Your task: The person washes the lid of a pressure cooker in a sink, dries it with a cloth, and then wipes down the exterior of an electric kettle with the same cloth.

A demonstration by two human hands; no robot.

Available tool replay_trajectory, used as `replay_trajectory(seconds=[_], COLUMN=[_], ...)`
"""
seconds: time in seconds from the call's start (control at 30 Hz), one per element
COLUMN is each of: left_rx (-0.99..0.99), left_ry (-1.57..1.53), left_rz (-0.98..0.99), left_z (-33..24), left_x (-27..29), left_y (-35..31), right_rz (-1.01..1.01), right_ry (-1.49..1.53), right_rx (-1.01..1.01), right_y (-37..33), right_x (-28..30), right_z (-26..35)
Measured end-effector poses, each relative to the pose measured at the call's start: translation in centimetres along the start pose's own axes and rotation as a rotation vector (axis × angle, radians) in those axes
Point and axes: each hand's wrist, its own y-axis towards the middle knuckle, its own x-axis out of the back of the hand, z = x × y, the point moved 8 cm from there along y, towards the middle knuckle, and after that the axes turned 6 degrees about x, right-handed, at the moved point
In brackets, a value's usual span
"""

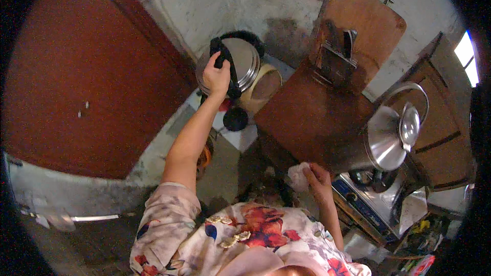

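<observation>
My left hand [217, 78] reaches forward, its fingers wrapped round the black handle [220, 53] across the top of a round, shiny steel pot [244, 60]. The pot stands low in the corner by the wall; whether the handle belongs to a loose lid cannot be seen. Against it on the right leans a round, pale yellowish container [268, 84], and a black round object [235, 119] lies just below. Close to my body, my right hand [319, 180] pinches a crumpled white cloth or tissue [298, 176].
A brown wooden table [312, 117] holds a knife block [335, 66] and an upright cutting board [365, 20]. On the right, a steel kettle [386, 138] stands by a gas stove [368, 204]. A large red-brown door or panel [92, 82] fills the left.
</observation>
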Motion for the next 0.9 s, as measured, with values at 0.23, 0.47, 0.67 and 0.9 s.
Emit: replay_trajectory(seconds=[0.23,0.47,0.67,0.9], left_rx=[0.000,0.042,0.007,0.079], left_ry=[0.102,0.162,0.094,0.223], left_rz=[0.036,0.095,0.096,0.162], left_z=[4.8,8.4,11.1,10.3], left_x=[-10.9,-17.7,-22.4,-22.4], left_y=[9.1,14.4,16.6,17.0], right_rz=[-0.165,-0.381,-0.534,-0.498], right_ry=[-0.168,-0.065,0.052,0.082], right_rx=[-0.104,-0.245,-0.217,-0.233], right_y=[1.6,1.1,1.3,2.8], right_x=[-0.1,-1.6,-6.9,-8.9], right_z=[-1.4,-1.0,2.7,2.5])
